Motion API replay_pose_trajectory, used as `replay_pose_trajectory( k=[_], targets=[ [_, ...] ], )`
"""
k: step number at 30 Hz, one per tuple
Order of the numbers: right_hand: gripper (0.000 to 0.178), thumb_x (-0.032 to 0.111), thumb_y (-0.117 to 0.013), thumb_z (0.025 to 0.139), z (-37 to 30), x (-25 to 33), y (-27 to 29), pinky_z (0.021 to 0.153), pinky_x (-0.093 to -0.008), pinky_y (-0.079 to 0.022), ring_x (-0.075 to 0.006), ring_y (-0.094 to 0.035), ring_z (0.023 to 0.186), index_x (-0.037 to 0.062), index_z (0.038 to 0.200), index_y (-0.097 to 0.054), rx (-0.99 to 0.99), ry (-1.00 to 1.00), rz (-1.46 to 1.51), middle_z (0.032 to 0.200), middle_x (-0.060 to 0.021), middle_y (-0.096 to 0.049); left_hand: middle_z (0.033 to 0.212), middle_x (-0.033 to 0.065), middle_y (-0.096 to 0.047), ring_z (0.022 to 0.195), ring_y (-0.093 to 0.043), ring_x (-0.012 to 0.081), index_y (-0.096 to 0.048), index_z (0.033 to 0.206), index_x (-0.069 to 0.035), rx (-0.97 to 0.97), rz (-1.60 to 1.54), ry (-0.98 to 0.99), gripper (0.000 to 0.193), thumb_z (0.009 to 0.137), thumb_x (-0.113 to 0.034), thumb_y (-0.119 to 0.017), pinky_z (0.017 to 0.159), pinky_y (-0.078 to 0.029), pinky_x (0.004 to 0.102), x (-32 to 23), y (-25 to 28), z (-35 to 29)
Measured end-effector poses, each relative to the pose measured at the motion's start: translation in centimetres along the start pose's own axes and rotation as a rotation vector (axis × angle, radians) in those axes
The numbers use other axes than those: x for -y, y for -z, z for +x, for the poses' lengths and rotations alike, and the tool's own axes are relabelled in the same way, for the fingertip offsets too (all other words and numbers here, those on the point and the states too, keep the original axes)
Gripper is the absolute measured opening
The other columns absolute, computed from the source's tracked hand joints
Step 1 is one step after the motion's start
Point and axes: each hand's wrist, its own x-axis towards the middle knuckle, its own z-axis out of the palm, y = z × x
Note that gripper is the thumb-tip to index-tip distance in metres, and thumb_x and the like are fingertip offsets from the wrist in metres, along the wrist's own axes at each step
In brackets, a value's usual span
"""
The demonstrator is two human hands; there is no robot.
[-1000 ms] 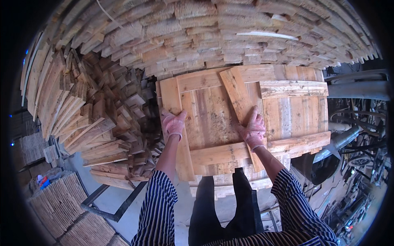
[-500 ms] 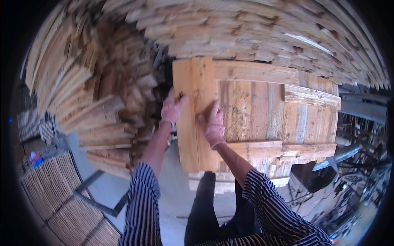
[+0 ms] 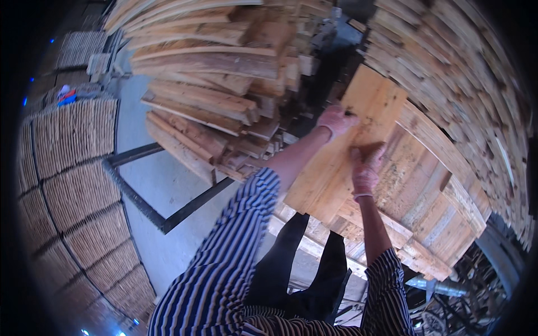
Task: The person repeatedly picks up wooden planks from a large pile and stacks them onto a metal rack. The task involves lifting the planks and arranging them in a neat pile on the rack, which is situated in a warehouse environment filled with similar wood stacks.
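Observation:
Smooth pale wooden boards [image 3: 374,106], which look like two laid edge to edge, lie slanted across the left end of the wood stack in front of me. My left hand [image 3: 336,121], in a thin pinkish glove, grips their left edge with the thumb on top. Along the right edge, my gloved right hand [image 3: 367,171] is closed, its fingertips pressed against the wood. Beneath and to the right lies a layer of rougher planks [image 3: 412,168], with short strips [image 3: 462,204] on top. The undersides of the held boards are hidden.
Left of the boards rises a loose pile of offcuts [image 3: 207,67]. A high wall of stacked planks [image 3: 448,73] stands at the far right. A black metal frame [image 3: 137,196] is on the floor, beside bundled slats [image 3: 84,185]. Metal machinery [image 3: 476,297] fills the lower right.
My view has turned left, so the stack and boards now appear farther right and slanted. Both hands keep their hold on the boards' edges.

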Motion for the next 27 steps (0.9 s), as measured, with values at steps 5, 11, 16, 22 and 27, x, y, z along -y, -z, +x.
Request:
replay_pose_trajectory(
  k=[5, 11, 16, 22, 27],
  targets=[
    [0.095, 0.039, -0.078, 0.089, 2.9, 0.7, 2.9, 0.107, -0.0501, -0.044, -0.0381, -0.054, 0.126, 0.0072, 0.161, -0.027, -0.354, 0.277, -0.583, 0.141, -0.0260, -0.051, 0.152, 0.0300, -0.039, 0.139, -0.041, 0.0464, -0.038, 0.150, -0.001, -0.303, 0.017, 0.057, 0.085, 0.087, -0.044, -0.076, 0.114, -0.039, 0.0516, -7.3, -0.7, -5.5],
    [0.084, 0.030, -0.071, 0.092, -8.8, 14.3, -5.3, 0.121, -0.0445, -0.033, -0.0424, -0.041, 0.144, 0.0080, 0.161, -0.028, 0.479, 0.548, -0.047, 0.154, -0.0271, -0.042, 0.158, 0.0242, -0.037, 0.149, -0.033, 0.0374, -0.032, 0.157, -0.002, -0.554, -0.935, 0.083, 0.079, 0.095, -0.032, -0.069, 0.121, -0.029, 0.0501, 4.1, -2.2, -24.8],
    [0.077, 0.033, -0.068, 0.093, -15.8, 24.0, -18.8, 0.120, -0.0531, -0.031, -0.0454, -0.039, 0.144, 0.0074, 0.158, -0.033, 0.750, 0.720, -0.364, 0.152, -0.0281, -0.043, 0.146, 0.0200, -0.057, 0.136, -0.053, 0.0324, -0.045, 0.150, 0.000, -0.693, -0.657, 0.695, 0.063, 0.101, -0.034, -0.065, 0.114, -0.040, 0.0403, 12.7, 1.0, -33.4],
    [0.066, 0.017, -0.063, 0.092, -22.0, 25.7, -28.9, 0.109, -0.0590, -0.041, -0.0484, -0.051, 0.132, 0.0048, 0.152, -0.039, 0.662, 0.763, -0.618, 0.140, -0.0281, -0.053, 0.145, 0.0214, -0.057, 0.132, -0.056, 0.0319, -0.050, 0.146, 0.001, -0.807, -0.943, 0.740, 0.067, 0.097, -0.039, -0.071, 0.110, -0.043, 0.0396, 20.3, 1.3, -36.4],
    [0.085, 0.044, -0.075, 0.081, -17.5, 28.1, -26.9, 0.099, -0.0454, -0.052, -0.0384, -0.065, 0.118, -0.0022, 0.146, -0.045, 0.985, 0.682, -0.701, 0.129, -0.0274, -0.062, 0.147, 0.0173, -0.055, 0.131, -0.056, 0.0282, -0.043, 0.152, -0.004, -0.626, -1.195, 0.668, 0.075, 0.096, -0.044, -0.072, 0.109, -0.045, 0.0408, 15.5, 4.0, -35.6]
  ],
)
